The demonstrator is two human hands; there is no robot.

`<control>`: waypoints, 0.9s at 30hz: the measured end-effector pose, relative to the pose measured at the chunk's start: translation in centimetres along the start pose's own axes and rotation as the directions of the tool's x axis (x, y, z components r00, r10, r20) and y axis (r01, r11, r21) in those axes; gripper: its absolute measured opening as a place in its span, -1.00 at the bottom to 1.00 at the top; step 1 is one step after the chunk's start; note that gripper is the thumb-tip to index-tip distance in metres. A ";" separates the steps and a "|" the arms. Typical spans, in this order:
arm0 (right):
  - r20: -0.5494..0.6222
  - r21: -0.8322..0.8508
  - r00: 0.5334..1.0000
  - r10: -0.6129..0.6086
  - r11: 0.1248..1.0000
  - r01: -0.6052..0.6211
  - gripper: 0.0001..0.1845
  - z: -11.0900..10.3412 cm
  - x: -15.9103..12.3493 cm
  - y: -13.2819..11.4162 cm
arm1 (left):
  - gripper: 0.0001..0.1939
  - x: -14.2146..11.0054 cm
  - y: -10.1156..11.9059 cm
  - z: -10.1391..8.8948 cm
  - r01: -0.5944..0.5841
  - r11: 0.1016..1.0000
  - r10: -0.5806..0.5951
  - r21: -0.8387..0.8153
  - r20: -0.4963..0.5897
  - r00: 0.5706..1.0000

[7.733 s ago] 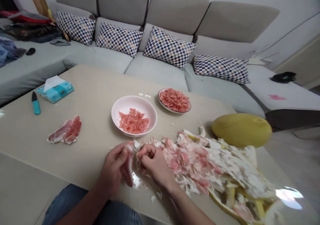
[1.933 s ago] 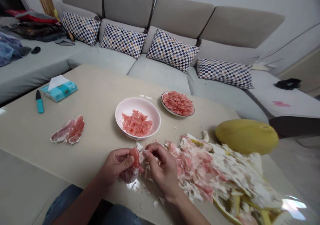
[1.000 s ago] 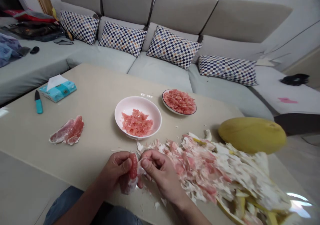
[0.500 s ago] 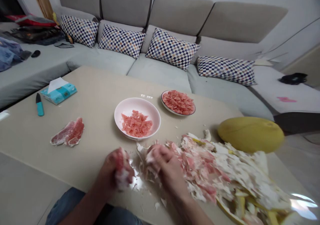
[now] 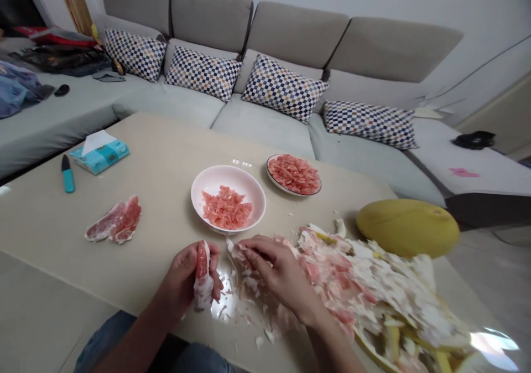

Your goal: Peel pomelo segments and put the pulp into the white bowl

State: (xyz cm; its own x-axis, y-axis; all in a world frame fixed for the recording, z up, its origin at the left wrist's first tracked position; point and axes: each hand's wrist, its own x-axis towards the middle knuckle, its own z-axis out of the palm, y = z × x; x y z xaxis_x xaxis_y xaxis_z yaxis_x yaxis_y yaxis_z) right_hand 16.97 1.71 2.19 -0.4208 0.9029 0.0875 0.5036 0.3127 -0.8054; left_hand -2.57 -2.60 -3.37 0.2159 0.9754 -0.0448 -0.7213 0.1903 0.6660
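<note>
While the left hand (image 5: 180, 279) clamps a pomelo segment (image 5: 202, 273) upright, fingers curled round it, pink flesh on top and white membrane hanging below, the right hand (image 5: 277, 276) lies palm-down just beside it, fingertips (image 5: 245, 247) on white membrane scraps (image 5: 238, 268); cannot tell if those are pinched. 2 hands apart, not touching. Segment sits in the left hand, just above the beige tabletop (image 5: 157, 151). Right of the right hand: heap of pomelo peel and membrane (image 5: 352, 284), yellow rind along its lower edge. Just beyond it, 1 whole yellow-green pomelo (image 5: 409, 228). Ahead of the hands: white bowl (image 5: 249, 182) holding pink pomelo pulp (image 5: 227, 210), and a plate (image 5: 270, 178) with more pulp (image 5: 293, 175). Far left on the table: pink-streaked peeled membrane (image 5: 114, 222), teal-handled knife (image 5: 68, 175), tissue pack (image 5: 99, 153). Behind the table: grey sofa (image 5: 265, 127) with 4 checkered cushions (image 5: 284, 93).
</note>
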 end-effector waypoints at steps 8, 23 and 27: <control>0.263 -0.338 0.960 0.097 0.941 -0.003 -0.80 -1.0 -2.1 -0.2 | -0.61 -0.1 -0.1 0.6 -0.021 0.995 0.015 0.101 0.059 0.998; 0.170 0.038 0.985 0.032 0.999 -0.039 -0.85 -1.8 -2.4 -2.2 | -0.74 -0.5 -0.6 0.6 0.031 0.807 -0.067 0.590 0.039 0.997; 0.187 0.142 0.982 -0.015 0.990 -0.012 -0.85 -0.7 -1.9 -1.8 | -0.78 0.1 -0.8 0.0 -0.253 0.510 0.093 0.822 0.240 0.966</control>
State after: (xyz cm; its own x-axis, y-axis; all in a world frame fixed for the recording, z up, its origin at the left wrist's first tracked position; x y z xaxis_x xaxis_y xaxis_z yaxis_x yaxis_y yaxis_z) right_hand 17.37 -0.32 3.86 -0.5619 0.8271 -0.0121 0.3962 0.2563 -0.8817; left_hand -1.93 -2.67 -3.93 0.2995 0.9336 0.1968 0.1182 -0.2410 0.9633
